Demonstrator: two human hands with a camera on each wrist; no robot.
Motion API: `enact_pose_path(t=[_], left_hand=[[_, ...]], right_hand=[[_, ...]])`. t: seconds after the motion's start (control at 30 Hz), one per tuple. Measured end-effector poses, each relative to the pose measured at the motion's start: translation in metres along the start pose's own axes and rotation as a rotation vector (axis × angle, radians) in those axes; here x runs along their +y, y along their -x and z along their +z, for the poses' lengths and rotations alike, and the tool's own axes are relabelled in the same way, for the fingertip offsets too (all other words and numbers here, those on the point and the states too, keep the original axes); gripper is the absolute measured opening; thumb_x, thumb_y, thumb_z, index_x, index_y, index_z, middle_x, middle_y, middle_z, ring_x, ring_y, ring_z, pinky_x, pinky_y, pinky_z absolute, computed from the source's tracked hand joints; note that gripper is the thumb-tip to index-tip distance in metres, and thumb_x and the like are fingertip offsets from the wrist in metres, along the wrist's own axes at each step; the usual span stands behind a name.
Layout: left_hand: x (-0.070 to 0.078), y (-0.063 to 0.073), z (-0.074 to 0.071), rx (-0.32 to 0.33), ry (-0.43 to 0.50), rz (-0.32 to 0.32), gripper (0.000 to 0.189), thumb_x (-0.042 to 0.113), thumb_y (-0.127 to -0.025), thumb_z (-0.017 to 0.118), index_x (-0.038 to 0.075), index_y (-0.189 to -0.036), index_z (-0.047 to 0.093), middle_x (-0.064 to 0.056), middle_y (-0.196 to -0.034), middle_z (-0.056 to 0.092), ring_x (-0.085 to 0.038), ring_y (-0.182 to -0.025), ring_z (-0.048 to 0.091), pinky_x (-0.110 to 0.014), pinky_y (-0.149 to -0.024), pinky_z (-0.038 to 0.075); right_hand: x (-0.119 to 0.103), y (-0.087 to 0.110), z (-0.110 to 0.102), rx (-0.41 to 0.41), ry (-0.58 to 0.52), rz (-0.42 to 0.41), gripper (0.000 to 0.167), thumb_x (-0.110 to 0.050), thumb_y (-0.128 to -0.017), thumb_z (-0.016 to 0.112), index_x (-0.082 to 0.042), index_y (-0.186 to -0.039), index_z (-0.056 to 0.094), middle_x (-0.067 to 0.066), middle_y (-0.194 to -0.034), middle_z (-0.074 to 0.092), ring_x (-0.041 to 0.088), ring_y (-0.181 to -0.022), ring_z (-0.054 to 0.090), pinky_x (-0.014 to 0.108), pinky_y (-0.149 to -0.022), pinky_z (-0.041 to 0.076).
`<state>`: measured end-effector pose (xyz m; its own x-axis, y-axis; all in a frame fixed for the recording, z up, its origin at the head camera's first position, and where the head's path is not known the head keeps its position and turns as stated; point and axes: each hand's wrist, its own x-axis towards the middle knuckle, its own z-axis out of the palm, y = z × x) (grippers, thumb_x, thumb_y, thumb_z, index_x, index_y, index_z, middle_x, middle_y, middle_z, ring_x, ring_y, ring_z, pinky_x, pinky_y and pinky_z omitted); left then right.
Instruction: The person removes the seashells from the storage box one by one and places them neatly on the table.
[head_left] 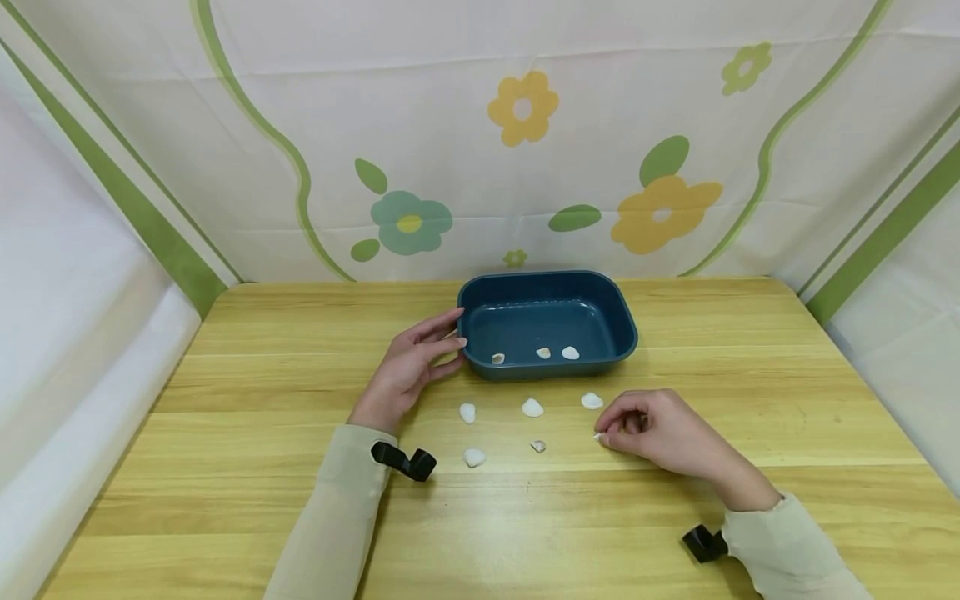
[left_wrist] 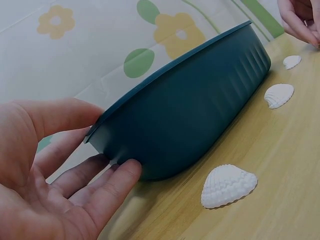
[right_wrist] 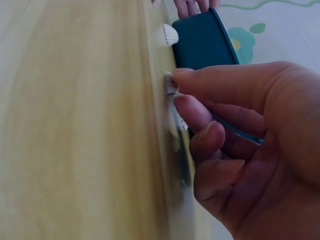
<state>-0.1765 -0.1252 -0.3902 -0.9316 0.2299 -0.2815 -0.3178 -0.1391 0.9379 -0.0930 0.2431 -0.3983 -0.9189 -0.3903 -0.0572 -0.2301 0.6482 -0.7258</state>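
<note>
Held shell: small, pale and ridged, outside the tray on its near side, toward the right; cannot tell whether it touches the wood.
Right hand: thumb and forefinger pinch the held shell; the other fingers curl in toward the palm.
Back row: left shell, middle shell and right shell, all white, strung along the tray's near side without touching it, wood showing between them; the right shell sits just beyond the right fingertips.
Front row: white shell at left, speckled shell well apart from it.
Tray: dark blue, flat on the table; three inside shells lie toward its near wall, with open floor behind them.
Left hand: fingers spread, not wrapped round; tips rest against the tray's left end, one at the rim, others on the outer wall.
Tray edges: far rim close to the table's back edge; right and near rims have no hand on them.
Room: table runs wide to either side of the tray and between the two sleeves.
Behind: flowered cloth hangs along the back edge.
</note>
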Motion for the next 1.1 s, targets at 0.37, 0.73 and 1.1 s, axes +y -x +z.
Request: enact_pose_path(t=[0.37,0.73,1.1], left_hand=[[-0.001,0.0,0.0,0.001,0.009,-0.001,0.058,0.006,-0.104,0.069,0.019,-0.159,0.056,0.002,-0.17,0.046,-0.02,-0.14,0.06,-0.048,-0.118,0.053],[0.001,-0.001,0.0,-0.003,0.02,0.009,0.059,0.006,-0.103,0.07,0.019,-0.159,0.056,0.0,-0.169,0.047,-0.025,-0.147,0.056,-0.049,-0.118,0.053],[-0.002,-0.001,-0.001,-0.01,0.018,0.007,0.058,0.006,-0.104,0.069,0.019,-0.159,0.055,0.001,-0.17,0.046,-0.025,-0.144,0.057,-0.049,-0.119,0.052]], right_hand=[[-0.002,0.005,-0.018,0.087,-0.151,0.067,0.008,-0.02,-0.096,0.083,-0.015,-0.102,0.082,0.003,-0.093,0.074,0.016,-0.082,0.064,0.026,-0.067,0.057],[-0.006,0.005,-0.027,0.135,-0.151,0.078,0.01,-0.023,-0.098,0.082,-0.015,-0.103,0.081,0.003,-0.095,0.076,0.017,-0.085,0.065,0.026,-0.071,0.059],[-0.034,-0.036,-0.046,0.137,-0.083,0.039,0.01,-0.025,-0.098,0.082,-0.016,-0.102,0.083,0.006,-0.096,0.074,0.019,-0.085,0.063,0.025,-0.068,0.055]])
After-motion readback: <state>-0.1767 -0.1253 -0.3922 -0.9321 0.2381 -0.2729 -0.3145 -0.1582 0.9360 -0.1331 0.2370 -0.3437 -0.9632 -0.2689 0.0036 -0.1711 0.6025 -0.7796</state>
